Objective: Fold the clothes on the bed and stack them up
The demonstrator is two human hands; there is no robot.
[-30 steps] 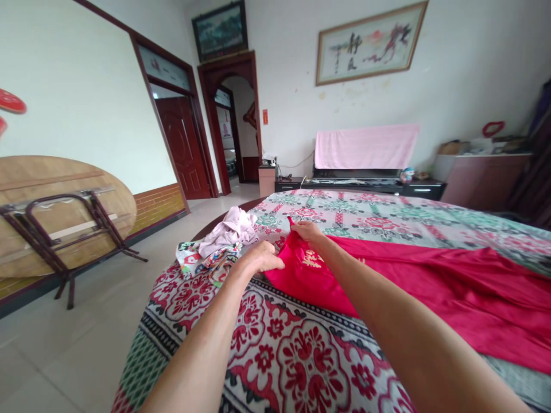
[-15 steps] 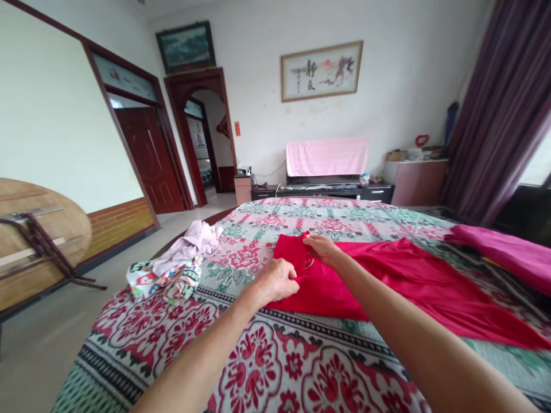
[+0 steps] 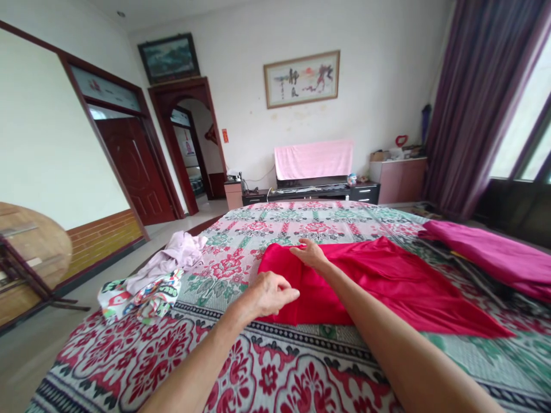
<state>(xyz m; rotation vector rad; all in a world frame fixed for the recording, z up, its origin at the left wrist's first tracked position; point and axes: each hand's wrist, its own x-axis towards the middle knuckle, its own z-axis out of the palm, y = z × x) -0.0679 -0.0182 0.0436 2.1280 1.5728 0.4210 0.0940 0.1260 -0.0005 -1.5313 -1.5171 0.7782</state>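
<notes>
Red satin cloth: the glossy length (image 3: 400,281) lies beneath your two hands on the patterned blanket, its wrinkled body running off to the right of your right grip.
Turned-over end: a flap (image 3: 279,261) sits at the cloth's left end, around your left grip, and its straight crease runs from near your right fingertips toward you.
Right grip: your right hand (image 3: 310,254) is at the cloth's far edge, thumb and fingers spread.
Left grip: your left hand (image 3: 269,295) is over the flap's near part, fingers curled and thumb pointing right; you cannot tell whether it pinches any fabric.
Patterned blanket: the floral and medallion cover (image 3: 219,367) spreads under both grips, with its dark border band just nearer you than the left one.
Crumpled cloths: well left of your left grip, a pale lilac cloth (image 3: 178,252) touches a multicoloured print cloth (image 3: 157,292).
Magenta fabric: folded (image 3: 486,255), it lies well right of your right grip, above dark striped fabric (image 3: 456,267).
Pink towel: beyond both grips, it (image 3: 314,160) drapes over a dark screen.
</notes>
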